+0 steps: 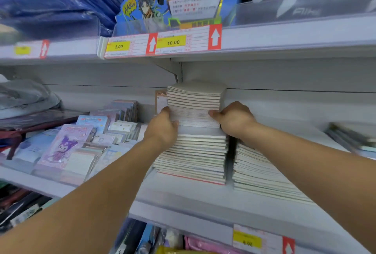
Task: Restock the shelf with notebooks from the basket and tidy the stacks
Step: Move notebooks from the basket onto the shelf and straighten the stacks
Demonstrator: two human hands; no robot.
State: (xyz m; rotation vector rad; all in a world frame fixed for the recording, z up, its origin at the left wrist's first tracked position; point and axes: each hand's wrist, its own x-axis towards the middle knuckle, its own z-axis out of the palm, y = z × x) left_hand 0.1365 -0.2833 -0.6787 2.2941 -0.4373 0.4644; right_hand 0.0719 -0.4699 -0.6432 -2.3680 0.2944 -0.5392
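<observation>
A tall stack of pale notebooks (195,145) stands on the middle shelf (183,198). Its upper batch (194,99) sits slightly askew on the lower part. My left hand (162,127) grips the left side of that upper batch, thumb on the front edges. My right hand (234,119) grips the right side, fingers curled round the edge. A second, lower stack of notebooks (258,174) lies to the right, partly hidden by my right forearm. No basket is in view.
Small ring-bound notepads with cartoon covers (67,145) fill the shelf to the left. The upper shelf edge carries price tags (162,44) close above the tall stack. More flat stationery (352,137) lies at the far right. Pouches hang on the shelf below.
</observation>
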